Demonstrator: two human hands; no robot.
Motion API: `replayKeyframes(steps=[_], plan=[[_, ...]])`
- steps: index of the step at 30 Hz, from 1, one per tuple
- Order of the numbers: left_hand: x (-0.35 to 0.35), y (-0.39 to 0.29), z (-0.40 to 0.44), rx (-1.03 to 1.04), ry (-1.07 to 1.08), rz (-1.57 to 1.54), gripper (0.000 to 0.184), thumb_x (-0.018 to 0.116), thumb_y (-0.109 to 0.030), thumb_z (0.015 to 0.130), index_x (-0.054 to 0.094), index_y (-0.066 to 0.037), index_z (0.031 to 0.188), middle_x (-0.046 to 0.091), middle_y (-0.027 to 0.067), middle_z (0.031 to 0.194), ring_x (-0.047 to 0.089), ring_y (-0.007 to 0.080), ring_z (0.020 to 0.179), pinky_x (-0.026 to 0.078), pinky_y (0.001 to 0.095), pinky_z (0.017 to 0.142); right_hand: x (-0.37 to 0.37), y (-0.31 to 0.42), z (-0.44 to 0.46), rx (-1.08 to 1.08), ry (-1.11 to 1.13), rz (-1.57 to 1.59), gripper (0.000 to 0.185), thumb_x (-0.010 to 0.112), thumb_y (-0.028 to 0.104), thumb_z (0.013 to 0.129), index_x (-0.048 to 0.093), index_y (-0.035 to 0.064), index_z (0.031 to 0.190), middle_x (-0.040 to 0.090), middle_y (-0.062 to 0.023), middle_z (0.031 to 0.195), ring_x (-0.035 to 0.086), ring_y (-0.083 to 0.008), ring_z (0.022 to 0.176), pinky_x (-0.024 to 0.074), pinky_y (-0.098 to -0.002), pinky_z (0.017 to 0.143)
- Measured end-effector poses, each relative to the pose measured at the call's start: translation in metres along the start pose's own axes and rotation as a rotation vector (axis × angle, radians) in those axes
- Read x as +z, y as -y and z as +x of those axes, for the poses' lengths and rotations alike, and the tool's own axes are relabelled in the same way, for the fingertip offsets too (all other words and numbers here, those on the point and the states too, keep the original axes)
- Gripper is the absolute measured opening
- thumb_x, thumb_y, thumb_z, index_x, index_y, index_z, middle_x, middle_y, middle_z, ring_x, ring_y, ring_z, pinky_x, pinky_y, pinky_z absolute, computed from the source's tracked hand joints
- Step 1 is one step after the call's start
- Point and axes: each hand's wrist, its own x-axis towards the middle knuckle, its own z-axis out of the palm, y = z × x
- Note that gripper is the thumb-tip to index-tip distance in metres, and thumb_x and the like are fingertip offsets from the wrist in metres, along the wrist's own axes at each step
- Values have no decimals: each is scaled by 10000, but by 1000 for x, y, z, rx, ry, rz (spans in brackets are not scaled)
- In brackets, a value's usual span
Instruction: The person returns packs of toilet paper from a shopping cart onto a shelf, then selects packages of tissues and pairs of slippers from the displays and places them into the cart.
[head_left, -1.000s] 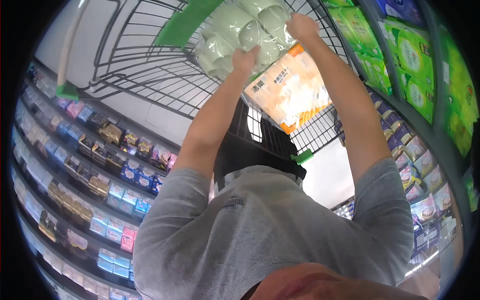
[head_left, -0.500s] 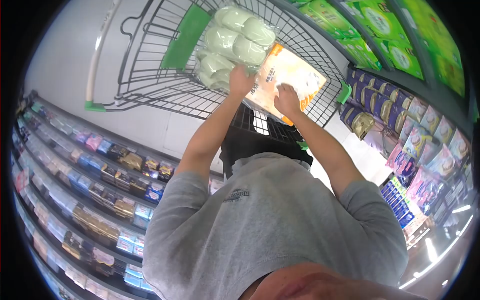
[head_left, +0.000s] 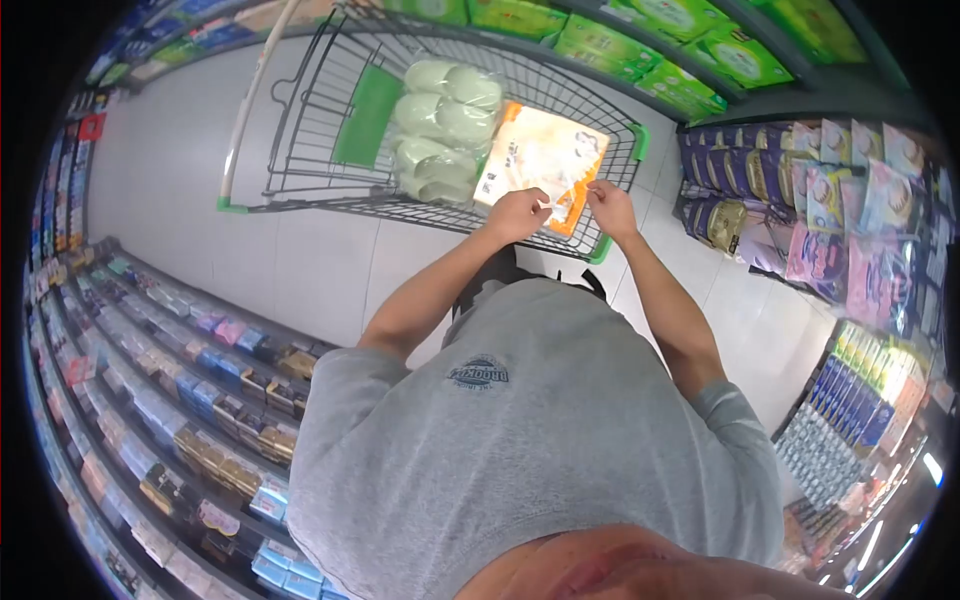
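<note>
Here, the orange-and-white pack (head_left: 548,145) lies inside the shopping cart (head_left: 640,144), toward the end away from its green panel (head_left: 367,118). The left hand (head_left: 519,215), curled, overlaps the pack; the right hand (head_left: 613,211), fingers bunched, is nearer that cart end; whether either grips, I cannot tell.

Adds up to one left hand (head_left: 520,216), one right hand (head_left: 612,208), one wire cart (head_left: 365,203), one orange-and-white pack (head_left: 548,155), one green panel (head_left: 366,118), several wrapped pale-green items (head_left: 437,112).
</note>
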Motion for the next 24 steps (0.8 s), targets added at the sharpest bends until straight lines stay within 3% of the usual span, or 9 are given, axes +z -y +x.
replayKeyframes(steps=[6,7,9,13,15,16,20,23,24], plan=[[79,-48,-18,108,177,-250,236,646,-188,823,657,-24,993,665,65,773,621,137,689,500,278,640,-44,-51,-89,-16,-199,299,218,616,185,829,658,25,971,663,-152,739,647,-202,663,510,-311,646],[97,-48,-21,-107,267,-402,203,631,-170,840,656,-12,966,652,48,764,603,106,684,493,260,627,-46,-82,-110,-5,-234,311,211,616,183,830,661,25,962,662,-155,742,642,-202,652,508,-313,639],[130,-45,-37,-164,283,-361,186,620,-180,846,652,-18,931,644,47,751,591,105,660,490,261,623,-52,-151,-156,64,-275,313,205,619,192,823,666,26,933,660,-165,747,647,-231,670,504,-327,637],[186,24,-73,231,221,390,260,515,-247,832,632,-44,720,636,120,670,623,250,630,488,377,611,-43,-357,-300,321,-177,-31,183,571,150,820,649,-1,887,646,-96,671,628,-165,636,496,-290,604],[207,94,-94,239,141,673,259,525,-273,779,644,-74,662,640,133,685,619,310,655,482,423,620,-18,-475,-403,774,-234,262,195,635,187,782,626,-7,765,630,-111,629,627,-209,579,506,-331,507],[210,116,-101,279,299,1024,276,532,-272,780,646,-59,647,644,133,681,629,283,637,488,406,598,-24,-500,-463,908,-255,254,179,645,173,775,612,1,743,633,-122,639,618,-212,545,494,-342,458],[224,82,-152,-672,302,340,210,588,-225,788,660,-38,726,664,120,686,640,224,611,497,393,554,-46,-524,-671,1270,-634,788,188,603,204,794,584,18,775,621,-122,664,576,-212,481,438,-332,412],[250,28,-146,-692,346,181,198,623,-209,781,645,-13,778,651,105,695,623,197,584,468,341,482,53,-632,-817,1145,-486,395,181,624,199,774,625,20,750,619,-118,677,641,-220,635,500,-379,517],[260,15,-139,-678,347,191,198,623,-209,781,645,-13,778,651,105,695,623,197,584,468,341,482,53,-612,-832,1172,-285,251,192,600,214,780,618,23,774,621,-133,702,638,-245,671,498,-398,534]])
